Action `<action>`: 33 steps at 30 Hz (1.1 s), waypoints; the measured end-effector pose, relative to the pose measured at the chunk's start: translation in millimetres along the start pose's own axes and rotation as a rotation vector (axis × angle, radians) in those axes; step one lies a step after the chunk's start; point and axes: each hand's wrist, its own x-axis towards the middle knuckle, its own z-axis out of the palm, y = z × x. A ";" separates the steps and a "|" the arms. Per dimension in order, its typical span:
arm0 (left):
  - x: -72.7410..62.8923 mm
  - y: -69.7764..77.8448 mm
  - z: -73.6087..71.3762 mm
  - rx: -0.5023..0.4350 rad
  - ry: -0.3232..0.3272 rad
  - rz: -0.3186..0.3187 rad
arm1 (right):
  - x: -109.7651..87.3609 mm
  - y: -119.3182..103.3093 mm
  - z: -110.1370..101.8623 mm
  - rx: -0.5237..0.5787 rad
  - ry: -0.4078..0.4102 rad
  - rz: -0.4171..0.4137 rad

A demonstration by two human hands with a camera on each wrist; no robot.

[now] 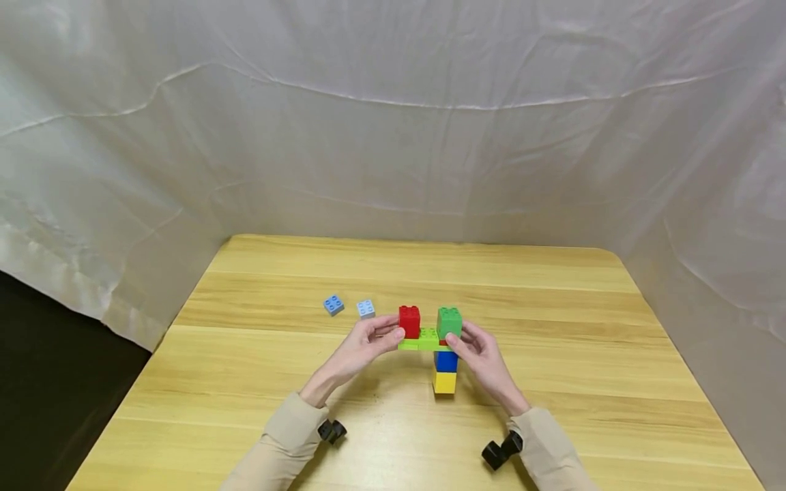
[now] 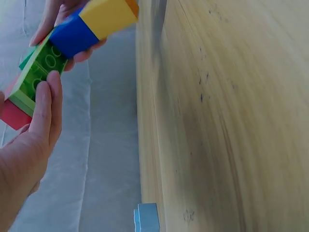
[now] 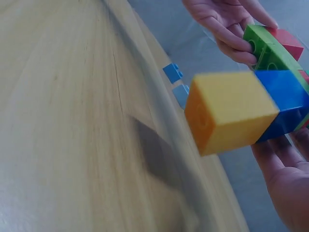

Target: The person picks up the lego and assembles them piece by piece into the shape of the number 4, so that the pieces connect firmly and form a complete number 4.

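Observation:
Both hands hold one assembly of toy building bricks above the table. Its long lime-green brick (image 1: pixel 428 335) lies level, with a red brick (image 1: pixel 409 321) on the left end and a green brick (image 1: pixel 449 322) on the right. A thin strip of red shows beneath the green brick. Under the right end hang a blue brick (image 1: pixel 446 361) and a yellow brick (image 3: pixel 231 111). My left hand (image 1: pixel 368 342) grips the left end, thumb by the red brick and fingertips under the lime-green one. My right hand (image 1: pixel 484 356) grips the right end, thumb against the green brick.
On the wooden table (image 1: pixel 552 327), a blue brick (image 1: pixel 333 305) and a light blue brick (image 1: pixel 366 309) lie behind my left hand. A pale fabric curtain (image 1: pixel 393 150) hangs around the back and sides.

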 end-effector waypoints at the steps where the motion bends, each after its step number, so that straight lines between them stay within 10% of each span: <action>1: 0.5 -0.4 -0.1 -0.021 -0.009 0.004 | 0.0 -0.4 0.4 -0.001 0.005 0.009; 19: 3.9 -3.0 -0.2 -0.102 -0.043 0.021 | 1.9 -4.0 -0.3 0.040 0.005 0.111; 28: 4.1 -2.7 -19.2 0.030 0.043 0.009 | -0.4 -2.8 -0.7 -0.051 0.033 0.080; 33: 7.4 -1.7 -40.4 0.298 0.194 -0.012 | -1.8 -2.2 -2.0 -0.047 0.040 0.075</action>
